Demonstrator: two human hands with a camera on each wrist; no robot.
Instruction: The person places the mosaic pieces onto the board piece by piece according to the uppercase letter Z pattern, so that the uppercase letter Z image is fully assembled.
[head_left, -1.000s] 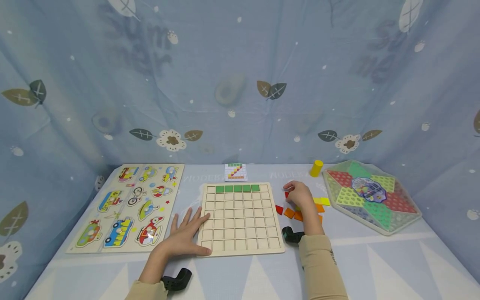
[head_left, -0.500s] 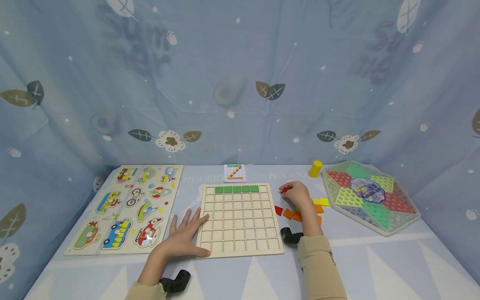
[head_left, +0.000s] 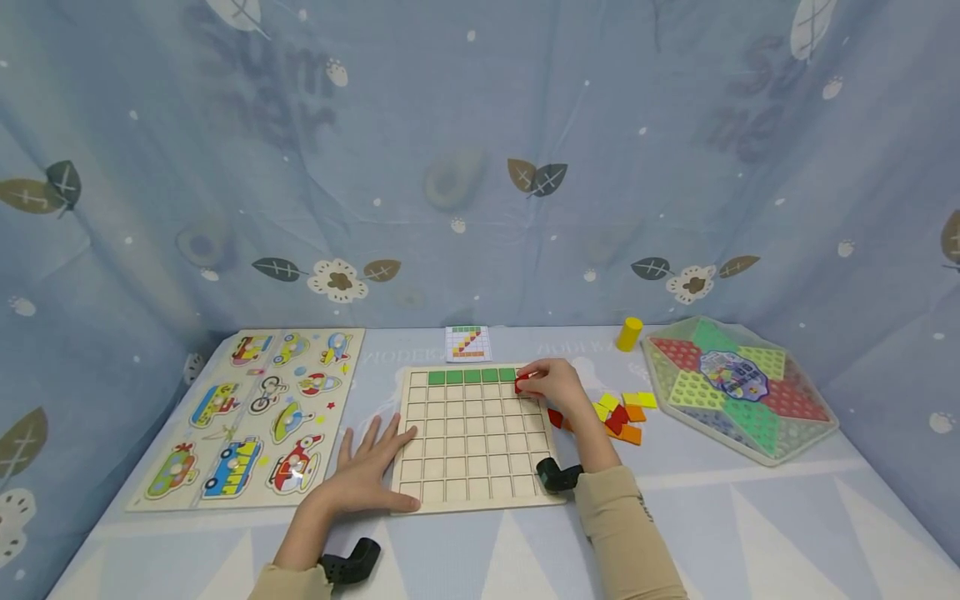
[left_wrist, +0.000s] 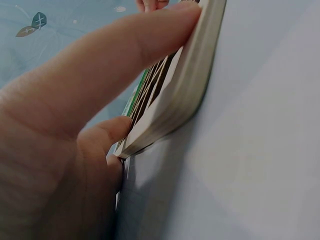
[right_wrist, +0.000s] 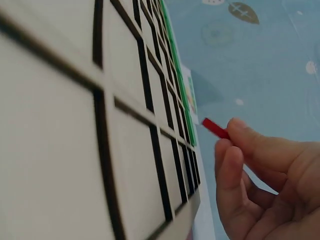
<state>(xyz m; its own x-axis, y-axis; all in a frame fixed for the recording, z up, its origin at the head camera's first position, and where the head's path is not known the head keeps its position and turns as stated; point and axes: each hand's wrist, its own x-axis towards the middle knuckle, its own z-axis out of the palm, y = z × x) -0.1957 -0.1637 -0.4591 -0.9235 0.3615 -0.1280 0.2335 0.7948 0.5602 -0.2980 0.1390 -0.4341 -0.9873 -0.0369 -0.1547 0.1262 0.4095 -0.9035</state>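
A wooden grid board (head_left: 480, 450) lies on the table, with a row of several green square tiles (head_left: 465, 377) along its top. My left hand (head_left: 367, 475) has its fingers spread; thumb and fingertips rest on the board's left edge, the thumb at the near corner. Between thumb and fingers, my right hand (head_left: 557, 385) pinches a red tile (right_wrist: 216, 128) above the board's upper right corner. In the right wrist view that tile is held edge-on, apart from the board. Red, yellow and orange tiles (head_left: 630, 435) lie loose right of the board, partly behind my right forearm.
Behind the board lies a small pattern card (head_left: 468, 343). A vehicle puzzle board (head_left: 247, 417) is at the left. A yellow cylinder (head_left: 629, 334) and a hexagonal star-patterned game board (head_left: 738, 387) are at the right. A patterned curtain (head_left: 450, 167) hangs behind the table.
My right hand has picked up the red tile from the loose tiles and moved left with it to the board's upper right corner. My left hand stays in place.
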